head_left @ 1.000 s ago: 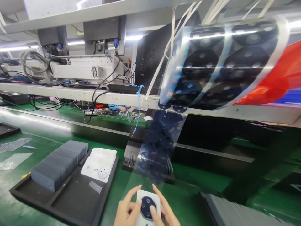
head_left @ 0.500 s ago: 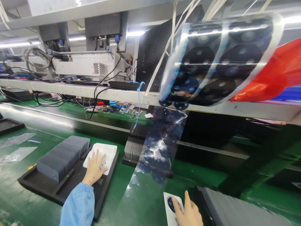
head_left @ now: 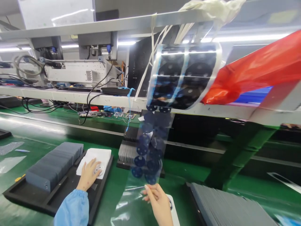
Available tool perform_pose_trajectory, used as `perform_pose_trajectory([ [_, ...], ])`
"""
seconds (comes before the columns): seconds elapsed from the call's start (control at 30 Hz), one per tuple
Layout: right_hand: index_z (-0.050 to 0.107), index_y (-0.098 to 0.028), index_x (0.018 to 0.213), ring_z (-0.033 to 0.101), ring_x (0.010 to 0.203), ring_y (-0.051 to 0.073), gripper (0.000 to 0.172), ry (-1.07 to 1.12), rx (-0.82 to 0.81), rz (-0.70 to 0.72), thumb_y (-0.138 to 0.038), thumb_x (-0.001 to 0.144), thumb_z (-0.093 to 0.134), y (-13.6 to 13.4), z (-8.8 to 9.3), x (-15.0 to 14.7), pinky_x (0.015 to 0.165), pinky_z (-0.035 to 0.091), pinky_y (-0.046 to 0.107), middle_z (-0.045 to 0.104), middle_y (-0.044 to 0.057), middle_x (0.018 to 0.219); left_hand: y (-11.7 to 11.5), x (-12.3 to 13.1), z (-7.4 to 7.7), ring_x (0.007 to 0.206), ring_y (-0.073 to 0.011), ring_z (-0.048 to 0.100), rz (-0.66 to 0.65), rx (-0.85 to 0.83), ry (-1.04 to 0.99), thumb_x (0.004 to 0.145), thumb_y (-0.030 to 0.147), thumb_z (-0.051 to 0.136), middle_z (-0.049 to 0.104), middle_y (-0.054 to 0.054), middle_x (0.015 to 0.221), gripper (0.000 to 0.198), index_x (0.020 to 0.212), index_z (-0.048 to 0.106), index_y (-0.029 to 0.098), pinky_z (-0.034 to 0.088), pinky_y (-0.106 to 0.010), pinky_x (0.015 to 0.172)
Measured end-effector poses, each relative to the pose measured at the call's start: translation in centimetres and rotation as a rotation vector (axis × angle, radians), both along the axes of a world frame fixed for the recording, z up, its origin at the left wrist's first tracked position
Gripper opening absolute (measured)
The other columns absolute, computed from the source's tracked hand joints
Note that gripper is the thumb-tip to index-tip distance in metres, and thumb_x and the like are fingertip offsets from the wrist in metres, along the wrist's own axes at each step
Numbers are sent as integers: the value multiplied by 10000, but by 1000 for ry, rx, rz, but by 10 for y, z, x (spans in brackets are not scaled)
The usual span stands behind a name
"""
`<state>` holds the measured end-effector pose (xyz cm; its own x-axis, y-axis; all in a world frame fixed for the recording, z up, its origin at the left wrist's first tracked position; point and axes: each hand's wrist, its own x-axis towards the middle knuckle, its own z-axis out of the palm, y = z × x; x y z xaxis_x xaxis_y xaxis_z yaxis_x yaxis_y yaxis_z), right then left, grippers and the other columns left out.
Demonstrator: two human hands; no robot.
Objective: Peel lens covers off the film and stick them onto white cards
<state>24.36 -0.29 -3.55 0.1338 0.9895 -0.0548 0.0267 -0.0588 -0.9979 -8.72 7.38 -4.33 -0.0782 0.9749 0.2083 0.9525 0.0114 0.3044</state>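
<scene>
My left hand (head_left: 89, 173) lies with fingers spread on a stack of white panels (head_left: 101, 154), which have a round camera area and rest in a black tray (head_left: 103, 188). A clear film strip (head_left: 123, 204) bearing dark round stickers (head_left: 151, 164) hangs from a roll (head_left: 183, 75) on the shelf. My right hand (head_left: 158, 201) has its thumb and fingers pinched at the strip, just below the lowest stickers. Partly behind that hand, a single white panel with a dark camera sticker (head_left: 173, 208) lies on the green bench.
Grey panels (head_left: 54, 166) stand in a row in the left tray. More stand in a tray at right (head_left: 225, 204) and behind the strip (head_left: 127, 152). A red plastic sheet (head_left: 254, 72) hangs by the roll. Cables (head_left: 88, 103) dangle from the shelf edge (head_left: 113, 99).
My right hand has moved up and left, from the single white panel to the film strip. My left hand stays on the white panels. The view has shifted.
</scene>
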Motion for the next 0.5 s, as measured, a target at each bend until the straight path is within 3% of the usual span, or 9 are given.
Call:
perform_pose_trajectory([
  [0.07, 464, -152, 866, 621, 606, 157, 586, -87, -87, 35, -702, 686, 557, 3, -17, 6, 561, 493, 227, 655, 80, 769, -3, 2, 0, 1369, -225, 341, 8, -8, 4, 836, 382, 473, 384, -61, 1449, 431, 1250, 543, 286, 125, -528, 1177],
  [0.17, 479, -146, 780, 554, 450, 135, 489, -235, -235, 120, -595, 645, 618, 0, -38, 15, 450, 395, 190, 618, 55, 590, -6, 5, 0, 1395, -249, 291, 16, -38, 4, 763, 327, 563, 300, -69, 1495, 548, 1305, 489, 300, 114, -549, 1171],
  [0.23, 485, -143, 658, 508, 400, 117, 392, -275, -269, 151, -469, 597, 694, -4, -45, 18, 442, 355, 176, 555, 31, 470, -9, 6, 2, 1406, -251, 268, 16, -54, 3, 723, 284, 594, 230, -68, 1523, 612, 1322, 468, 308, 128, -535, 1173],
  [0.33, 514, -138, 640, 556, 512, 117, 352, -300, -258, 154, -390, 547, 742, -6, -44, 20, 516, 400, 168, 597, 30, 551, -12, 6, 5, 1427, -249, 217, -4, -86, 5, 713, 267, 586, 97, -48, 1555, 654, 1346, 433, 324, 142, -527, 1171],
  [0.4, 554, -140, 818, 579, 613, 117, 455, -248, -220, 114, -446, 544, 749, -4, -35, 21, 609, 459, 187, 659, 47, 765, -14, 6, 7, 1442, -252, 169, -21, -127, 6, 708, 259, 576, 37, -36, 1561, 691, 1371, 395, 335, 115, -543, 1170],
  [0.5, 449, -143, 1110, 605, 789, 150, 794, -66, -184, 59, -589, 519, 737, 0, -16, 22, 760, 497, 219, 644, 82, 972, -15, 4, 6, 1448, -255, 142, -34, -154, 10, 709, 257, 564, 19, -37, 1561, 711, 1388, 368, 336, 88, -555, 1169],
])
